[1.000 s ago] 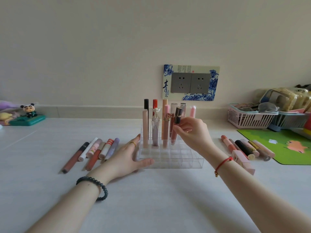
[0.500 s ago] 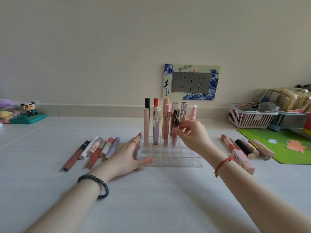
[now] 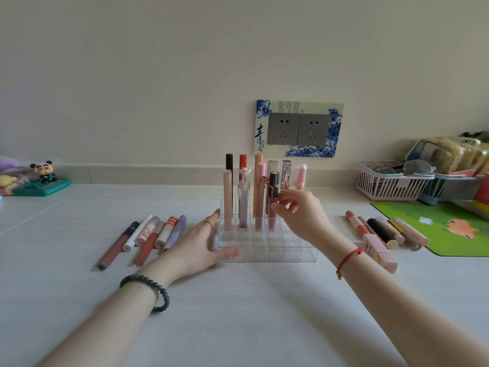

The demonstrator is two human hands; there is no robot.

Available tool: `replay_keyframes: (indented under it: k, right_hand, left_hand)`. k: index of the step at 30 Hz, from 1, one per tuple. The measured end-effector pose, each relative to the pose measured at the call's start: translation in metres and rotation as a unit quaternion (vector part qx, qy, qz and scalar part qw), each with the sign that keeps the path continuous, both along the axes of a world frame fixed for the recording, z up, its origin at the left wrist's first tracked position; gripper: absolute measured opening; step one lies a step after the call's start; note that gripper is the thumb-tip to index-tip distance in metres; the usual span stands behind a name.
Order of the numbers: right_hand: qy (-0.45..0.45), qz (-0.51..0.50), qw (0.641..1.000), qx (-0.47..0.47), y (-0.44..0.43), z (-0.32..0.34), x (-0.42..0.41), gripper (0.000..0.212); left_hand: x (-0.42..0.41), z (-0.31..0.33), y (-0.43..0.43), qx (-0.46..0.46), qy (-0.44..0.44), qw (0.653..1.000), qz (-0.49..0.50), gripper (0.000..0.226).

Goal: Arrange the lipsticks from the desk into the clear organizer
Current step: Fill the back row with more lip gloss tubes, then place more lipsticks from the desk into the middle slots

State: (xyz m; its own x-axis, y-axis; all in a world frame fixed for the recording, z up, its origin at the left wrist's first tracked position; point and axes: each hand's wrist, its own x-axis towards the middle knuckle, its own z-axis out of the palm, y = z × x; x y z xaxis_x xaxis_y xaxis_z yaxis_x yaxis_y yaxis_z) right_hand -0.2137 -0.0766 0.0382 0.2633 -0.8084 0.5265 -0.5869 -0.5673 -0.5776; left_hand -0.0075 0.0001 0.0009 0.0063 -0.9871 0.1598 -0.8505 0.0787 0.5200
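Observation:
A clear organizer [image 3: 291, 250] stands mid-desk with several lipsticks upright in its back rows. My right hand [image 3: 301, 215] pinches a black-capped pink lip gloss [image 3: 274, 184] that stands upright in a second-row slot. My left hand [image 3: 195, 247] presses flat against the organizer's left wall, thumb along its front corner. Several loose lipsticks [image 3: 148, 234] lie on the desk to the left. Several more lipsticks [image 3: 383, 229] and a pink boxed one [image 3: 381, 254] lie to the right.
A green mat [image 3: 449, 229] and a pink basket [image 3: 389, 185] with clutter sit at the right. At the far left stands a small panda figurine on a green base [image 3: 43, 178]. A wall socket plate [image 3: 299, 128] is behind the organizer.
The black-capped gloss was tilted in my right hand; it has been lowered and now stands upright in its slot. My left hand has stayed put.

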Motion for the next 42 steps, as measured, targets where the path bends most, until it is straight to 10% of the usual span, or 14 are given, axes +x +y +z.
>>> replay_keyframes:
  k: [18,25,42]
  right_hand:
    - [-0.01,-0.041,0.994,-0.101,0.006,0.004,-0.034,0.019]
    - [-0.104,-0.084,0.983,-0.127,0.005,0.007,-0.053,0.014]
    - [-0.081,-0.082,0.988,-0.105,0.005,0.001,-0.05,0.014]
  left_hand:
    - [0.014,0.014,0.008,0.019,-0.045,0.999,0.0,0.119]
    - [0.077,0.032,0.014,-0.242,-0.056,0.948,0.201,0.03]
    - [0.071,0.037,0.023,0.028,-0.122,0.946,0.3,0.022]
